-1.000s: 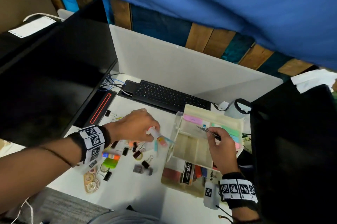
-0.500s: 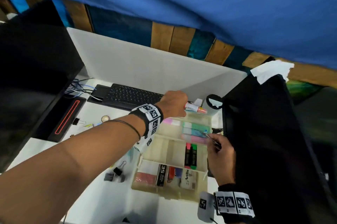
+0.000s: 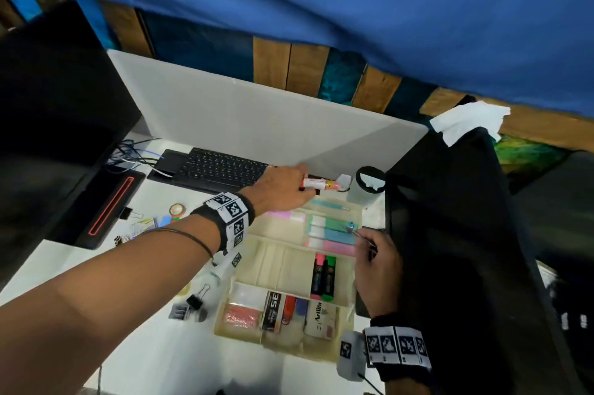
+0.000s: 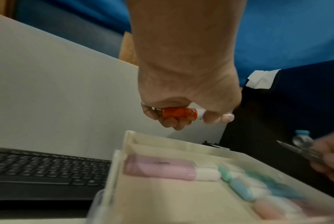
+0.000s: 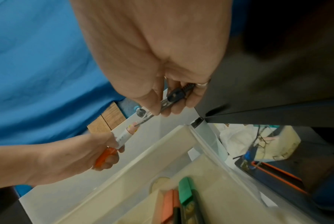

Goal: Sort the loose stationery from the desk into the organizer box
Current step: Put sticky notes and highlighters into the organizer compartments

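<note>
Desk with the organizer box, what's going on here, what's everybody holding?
One person is sorting stationery. Their left hand grips an orange-capped marker over the far edge of the organizer box. Their right hand pinches a slim metal tool at the box's right side. Pastel highlighters, a pink and green highlighter pair and other items already sit in compartments. Binder clips lie loose on the desk.

**Where things sit on the desk**

The organizer box (image 3: 350, 314) lies on the desk (image 3: 154, 346), in front of the keyboard (image 3: 221, 169) — binder clips (image 3: 193, 301) to its left, a cup (image 3: 366, 189) behind its far right corner. Two markers (image 3: 324, 277) lie side by side in its middle row; erasers (image 3: 331, 235) fill the far row.
</note>
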A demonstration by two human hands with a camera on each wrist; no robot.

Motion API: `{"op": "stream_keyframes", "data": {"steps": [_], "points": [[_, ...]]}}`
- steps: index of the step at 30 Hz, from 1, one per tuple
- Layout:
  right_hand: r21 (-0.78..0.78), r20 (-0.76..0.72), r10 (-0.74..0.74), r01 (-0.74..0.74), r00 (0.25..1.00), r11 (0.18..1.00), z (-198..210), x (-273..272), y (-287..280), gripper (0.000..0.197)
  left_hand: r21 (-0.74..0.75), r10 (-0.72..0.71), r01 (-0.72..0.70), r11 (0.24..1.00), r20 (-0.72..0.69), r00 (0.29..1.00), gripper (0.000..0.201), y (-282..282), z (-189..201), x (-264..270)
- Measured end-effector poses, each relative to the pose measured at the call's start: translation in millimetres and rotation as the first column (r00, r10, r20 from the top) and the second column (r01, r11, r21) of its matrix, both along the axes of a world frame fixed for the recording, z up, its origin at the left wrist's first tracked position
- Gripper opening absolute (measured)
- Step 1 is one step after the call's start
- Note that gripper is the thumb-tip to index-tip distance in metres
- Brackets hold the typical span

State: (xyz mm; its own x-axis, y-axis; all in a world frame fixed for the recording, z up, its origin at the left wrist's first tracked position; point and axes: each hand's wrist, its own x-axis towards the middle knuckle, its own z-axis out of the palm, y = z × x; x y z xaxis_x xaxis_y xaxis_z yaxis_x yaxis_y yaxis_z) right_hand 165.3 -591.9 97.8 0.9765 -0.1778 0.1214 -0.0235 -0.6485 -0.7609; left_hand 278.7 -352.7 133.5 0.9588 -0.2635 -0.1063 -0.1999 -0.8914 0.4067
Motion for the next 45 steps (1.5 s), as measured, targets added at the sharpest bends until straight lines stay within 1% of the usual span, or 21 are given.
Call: {"op": "stream_keyframes", "data": {"steps": [2,4,6,8,11,14,17,20,23,27,29,32,35,40,45], "points": [[-0.069,0.031,0.004,-0.002,1.000,0.998,-1,16,5,0.018,-0.053,-0.005,0.002,0.999,-0.052,0.999,0.018,10,-3,-2],[-0.155,0.036,0.015,-0.009,0.999,0.988,-5,33,9,0.019,-0.048,-0.027,0.024,0.999,-0.077,0.997,0.013,19,-11,-4],[-0.223,-0.001,0.016,-0.015,1.000,0.975,-5,48,17,0.017,-0.002,-0.037,0.037,0.999,-0.047,0.998,0.018,25,-19,-7],[-0.283,-0.044,0.019,-0.030,0.999,0.959,-3,58,25,0.015,0.032,-0.024,0.023,0.999,0.015,1.000,0.024,30,-25,-10],[-0.343,-0.106,0.024,-0.060,0.994,0.938,-5,65,33,0.015,0.104,-0.030,0.021,0.994,0.092,0.995,0.024,37,-29,-15],[-0.397,-0.121,0.059,-0.103,0.991,0.912,-7,68,33,0.020,0.195,-0.048,0.030,0.980,0.089,0.995,0.025,40,-28,-18],[-0.435,-0.163,0.101,-0.164,0.981,0.885,-7,71,31,0.024,0.204,-0.036,0.016,0.979,0.096,0.995,0.025,37,-30,-19],[-0.470,-0.189,0.131,-0.206,0.973,0.858,-8,75,27,0.023,0.179,-0.001,-0.025,0.984,0.143,0.990,0.017,33,-29,-17],[-0.463,-0.183,0.164,-0.232,0.969,0.856,-13,75,24,0.022,0.178,0.038,-0.071,0.981,0.179,0.983,0.013,33,-25,-12],[-0.480,-0.185,0.207,-0.273,0.961,0.834,-20,70,25,0.025,0.135,0.045,-0.069,0.988,0.174,0.984,0.009,38,-23,-11],[-0.489,-0.161,0.204,-0.258,0.966,0.834,-21,66,27,0.027,0.124,0.049,-0.068,0.990,0.156,0.987,0.009,42,-24,-14],[-0.439,-0.075,0.168,-0.184,0.983,0.879,-21,60,28,0.032,0.120,0.056,-0.073,0.990,0.139,0.989,0.013,47,-26,-18],[-0.437,-0.019,0.173,-0.164,0.985,0.884,-23,56,25,0.021,0.102,0.064,-0.078,0.992,0.141,0.988,0.018,52,-27,-21],[-0.433,-0.019,0.234,-0.219,0.972,0.875,-27,55,27,0.024,0.056,0.088,-0.096,0.994,0.129,0.988,0.021,52,-30,-21],[-0.389,-0.103,0.374,-0.383,0.922,0.838,-23,60,33,0.033,-0.005,0.104,-0.104,0.995,0.121,0.987,0.020,49,-31,-22]]}}
